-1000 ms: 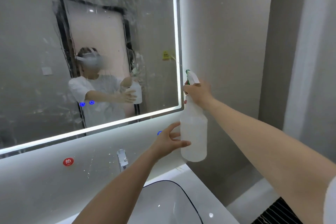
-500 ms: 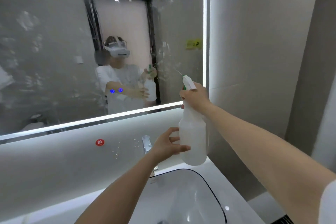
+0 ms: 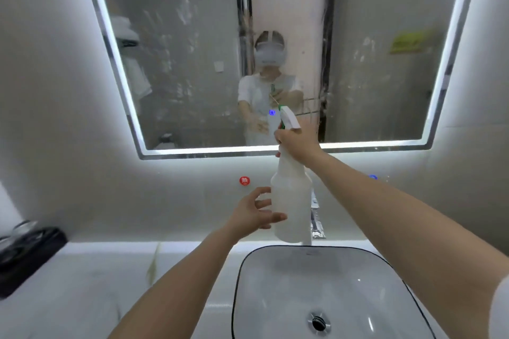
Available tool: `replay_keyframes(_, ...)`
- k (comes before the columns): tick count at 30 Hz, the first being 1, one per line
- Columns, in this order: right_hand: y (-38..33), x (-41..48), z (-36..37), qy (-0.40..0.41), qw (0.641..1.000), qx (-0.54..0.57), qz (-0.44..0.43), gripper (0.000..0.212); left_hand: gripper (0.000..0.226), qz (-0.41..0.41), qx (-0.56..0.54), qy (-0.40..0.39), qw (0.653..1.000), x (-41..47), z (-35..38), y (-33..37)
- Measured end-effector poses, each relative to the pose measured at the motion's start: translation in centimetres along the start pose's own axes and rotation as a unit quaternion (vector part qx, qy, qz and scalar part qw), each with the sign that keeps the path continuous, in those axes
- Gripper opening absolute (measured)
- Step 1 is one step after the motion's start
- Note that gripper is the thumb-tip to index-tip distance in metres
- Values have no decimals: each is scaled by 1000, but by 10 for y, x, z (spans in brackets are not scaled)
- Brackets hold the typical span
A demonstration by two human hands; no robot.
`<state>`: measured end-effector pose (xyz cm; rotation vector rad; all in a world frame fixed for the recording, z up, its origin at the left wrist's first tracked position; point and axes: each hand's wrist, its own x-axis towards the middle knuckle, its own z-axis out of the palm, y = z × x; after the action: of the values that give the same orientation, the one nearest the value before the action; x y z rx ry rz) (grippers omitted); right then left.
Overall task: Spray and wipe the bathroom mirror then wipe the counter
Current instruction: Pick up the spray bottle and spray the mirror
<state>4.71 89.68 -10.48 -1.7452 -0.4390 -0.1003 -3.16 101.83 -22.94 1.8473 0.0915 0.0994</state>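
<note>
A lit-edged mirror (image 3: 192,63) fills the upper wall, streaked with wet smears. A translucent white spray bottle (image 3: 292,201) with a white and green trigger head is held upright in front of the mirror's lower edge, nozzle toward the glass. My right hand (image 3: 298,143) grips its neck and trigger. My left hand (image 3: 254,212) touches the bottle's left side low down, thumb on the body and fingers spread. The white counter (image 3: 91,283) stretches below on the left.
A white basin with a dark rim (image 3: 239,270) and a metal drain (image 3: 319,323) sits at lower right, the chrome tap (image 3: 316,217) behind the bottle. A black tray with glasses (image 3: 24,248) stands at the counter's left. A red round sticker (image 3: 244,180) marks the backsplash.
The view has swung left and down, now centred on the mirror and sink. The bottle moved from the mirror's right edge toward its middle, both hands keeping their places on it.
</note>
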Motion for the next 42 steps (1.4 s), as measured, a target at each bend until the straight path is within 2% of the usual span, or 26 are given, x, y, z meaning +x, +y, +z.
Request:
replay_keyframes(4, -11, 6, 50, -29, 999, 13, -20, 4, 65, -18, 7, 31, 999, -17, -47, -7)
replay_keyframes(10, -31, 7, 114, -49, 997, 58, -17, 22, 63, -43, -3, 61, 997, -39, -113, -18)
replay_keyframes(14, -43, 6, 152, -71, 996, 51, -25, 5, 64, -55, 6, 81, 995, -54, -150, -21)
replay_keyframes(18, -58, 1, 190, -107, 992, 43, -45, 11, 60, -61, -10, 105, 993, -69, -181, -26)
replay_keyframes(23, -69, 1, 228, -131, 989, 56, -44, 7, 56, -70, -3, 124, 990, -83, -210, -33)
replay_keyframes(30, -63, -1, 262, -163, 985, 55, -20, 2, 53, -84, -4, 125, 988, -95, -229, -48)
replay_keyframes(42, -28, -2, 274, -171, 985, -1, 22, 11, 54, -115, -8, 97, 989, -91, -223, -80)
